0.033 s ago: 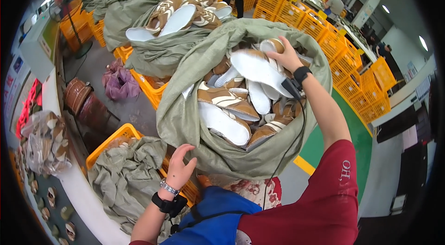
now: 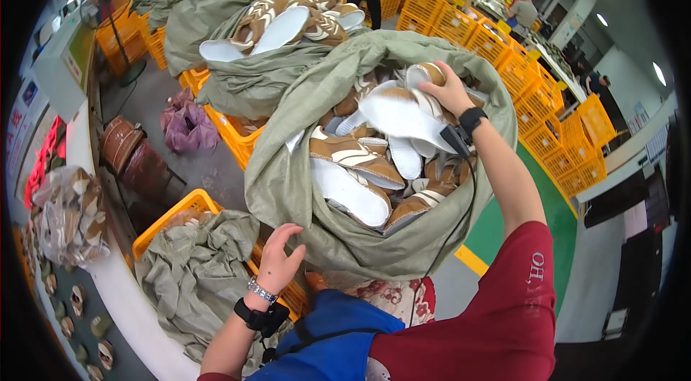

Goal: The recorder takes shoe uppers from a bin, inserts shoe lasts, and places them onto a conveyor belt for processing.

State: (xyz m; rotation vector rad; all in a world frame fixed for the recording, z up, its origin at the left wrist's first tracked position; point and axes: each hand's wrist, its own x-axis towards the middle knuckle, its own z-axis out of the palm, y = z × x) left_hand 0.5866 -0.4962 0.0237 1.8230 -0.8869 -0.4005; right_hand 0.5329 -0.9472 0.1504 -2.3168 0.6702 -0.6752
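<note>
Right hand, right of upper centre: fingers closed on a brown-and-white shoe inside the green sack. Left hand, lower centre: fingers parted, empty. We judge the step as picking; next calls for lifting clear of neighbouring shoes.
</note>
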